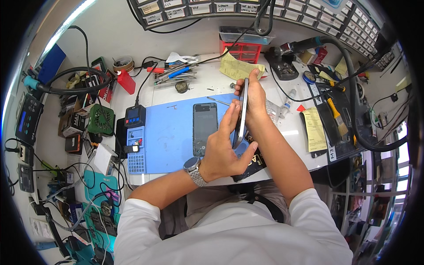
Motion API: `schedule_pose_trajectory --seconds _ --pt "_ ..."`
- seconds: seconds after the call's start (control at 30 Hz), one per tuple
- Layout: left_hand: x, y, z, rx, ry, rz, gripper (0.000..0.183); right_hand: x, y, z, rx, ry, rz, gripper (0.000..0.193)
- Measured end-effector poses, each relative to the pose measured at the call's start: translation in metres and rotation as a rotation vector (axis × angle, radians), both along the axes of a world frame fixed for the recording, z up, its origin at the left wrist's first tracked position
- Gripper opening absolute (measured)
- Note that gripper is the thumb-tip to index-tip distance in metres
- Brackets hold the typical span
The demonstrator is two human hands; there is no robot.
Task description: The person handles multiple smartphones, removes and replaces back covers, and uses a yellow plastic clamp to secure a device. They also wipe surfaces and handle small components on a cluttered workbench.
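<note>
My right hand [256,95] is closed around a smartphone [242,119], which I hold up on edge, so mostly its slim metallic side shows. My left hand [221,148], with a metal watch on the wrist, has its fingers stretched out against the phone's left face, the thumb apart. Below and to the left, a dark phone-shaped part [206,123] lies flat on the blue work mat [168,141]. A thin metal tool [217,101] rests on the mat just left of my fingertips. Part of a black item with pale lettering [252,167] shows under my hands.
On the mat's left edge stands a small black device with a screen [134,115]. Screwdrivers and tweezers [176,73] lie behind it. A yellow paper [242,67] sits before red drawers [240,52]. To the right are a brush [338,117] and a hose-fed hand tool [300,45].
</note>
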State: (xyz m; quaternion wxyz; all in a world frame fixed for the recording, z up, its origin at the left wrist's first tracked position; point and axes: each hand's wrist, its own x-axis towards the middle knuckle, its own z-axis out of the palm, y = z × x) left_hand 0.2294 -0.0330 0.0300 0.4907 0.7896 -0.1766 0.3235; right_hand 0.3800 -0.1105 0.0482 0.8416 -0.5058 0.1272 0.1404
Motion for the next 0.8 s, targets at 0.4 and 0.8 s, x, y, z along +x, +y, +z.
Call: schedule_pose_trajectory --seconds 0.4,0.8 --pt "-0.004 0.005 0.0 0.07 0.206 0.031 0.073 -0.023 0.014 -0.003 -0.136 -0.38 0.068 0.068" --pt "-0.01 -0.002 -0.007 0.195 0.02 0.147 0.084 -0.041 0.016 0.007 0.26 -0.321 0.033 0.07"
